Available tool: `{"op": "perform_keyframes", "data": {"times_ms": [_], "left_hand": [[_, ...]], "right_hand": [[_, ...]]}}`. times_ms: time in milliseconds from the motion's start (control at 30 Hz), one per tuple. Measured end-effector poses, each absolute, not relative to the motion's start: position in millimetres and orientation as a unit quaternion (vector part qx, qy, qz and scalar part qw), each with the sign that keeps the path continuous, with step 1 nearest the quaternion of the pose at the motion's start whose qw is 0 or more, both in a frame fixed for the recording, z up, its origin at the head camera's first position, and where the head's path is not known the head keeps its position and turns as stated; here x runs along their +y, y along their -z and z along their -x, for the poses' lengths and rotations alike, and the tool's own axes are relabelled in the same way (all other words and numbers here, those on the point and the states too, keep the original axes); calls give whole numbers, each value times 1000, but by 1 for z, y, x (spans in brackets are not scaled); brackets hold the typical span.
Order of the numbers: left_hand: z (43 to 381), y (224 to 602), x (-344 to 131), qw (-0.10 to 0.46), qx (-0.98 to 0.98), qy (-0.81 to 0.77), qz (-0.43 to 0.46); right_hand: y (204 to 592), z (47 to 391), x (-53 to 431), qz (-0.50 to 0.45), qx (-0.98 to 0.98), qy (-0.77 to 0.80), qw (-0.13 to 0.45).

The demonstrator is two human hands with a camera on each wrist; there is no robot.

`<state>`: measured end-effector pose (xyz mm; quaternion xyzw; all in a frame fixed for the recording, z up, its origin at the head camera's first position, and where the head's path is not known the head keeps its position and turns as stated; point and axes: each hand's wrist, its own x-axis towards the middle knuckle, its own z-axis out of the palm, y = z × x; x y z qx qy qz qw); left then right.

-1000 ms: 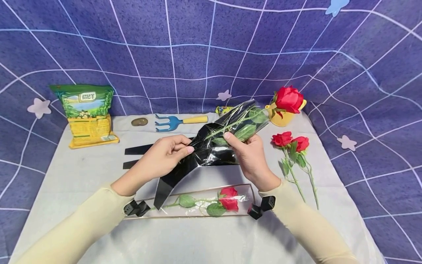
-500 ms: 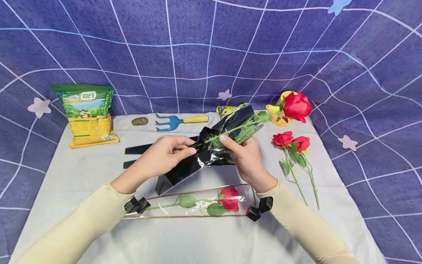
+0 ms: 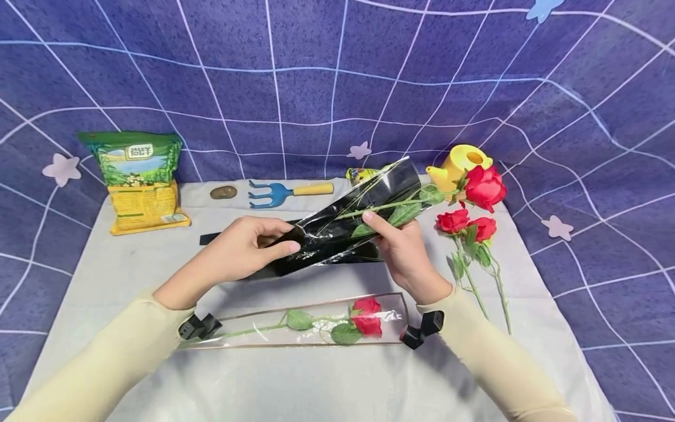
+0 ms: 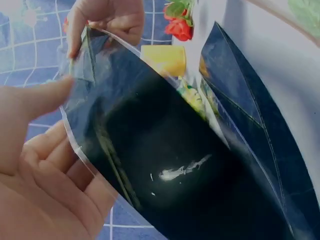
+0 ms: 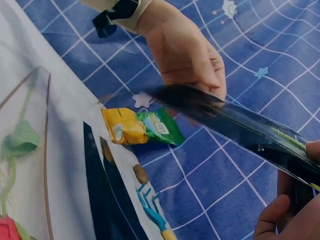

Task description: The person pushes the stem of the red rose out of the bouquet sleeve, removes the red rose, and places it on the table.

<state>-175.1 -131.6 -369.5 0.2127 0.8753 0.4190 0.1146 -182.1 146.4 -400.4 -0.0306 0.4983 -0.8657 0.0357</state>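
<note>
In the head view my left hand (image 3: 237, 249) holds the lower part of a black flower sleeve (image 3: 321, 234) with clear edges, thumb on top and fingers behind. My right hand (image 3: 406, 255) grips the sleeve's upper part together with a long-stemmed red rose (image 3: 485, 187), its thumb pressing the green stem. The bloom sticks out beyond the sleeve to the right; whether the stem lies inside cannot be told. The left wrist view has the sleeve (image 4: 165, 135) running past the left thumb. In the right wrist view the left hand (image 5: 187, 55) pinches the sleeve's far end.
Beneath the hands lies more black sleeve (image 3: 208, 238). A clear-wrapped rose (image 3: 365, 318) lies in front; loose roses (image 3: 452, 221) lie at right. Along the back are a green-yellow bag (image 3: 142, 181), stone (image 3: 223, 193), blue rake (image 3: 274, 195), yellow packet (image 3: 358, 174) and yellow watering can (image 3: 456, 164).
The crumpled, folded sleeve has straightened out. My left hand has shifted left along it. The rose has moved right and down, uncovering the watering can.
</note>
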Motion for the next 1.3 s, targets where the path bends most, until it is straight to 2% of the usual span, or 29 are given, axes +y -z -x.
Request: {"op": "perform_keyframes", "data": {"times_ms": [367,667,1000,1300], "left_hand": [[177,364,-112,73,860,-436,-253],[174,361,-116,78,864,-447,-219],[174,367,-133,76,885,-420,-187],[172,370,-131,109,882,-419,-184]], "right_hand": [[398,174,136,43,504,860,64],[410,168,153,53,515,850,94],[424,170,199,23,366,928,64],[423,174,200,-32,279,959,37]]}}
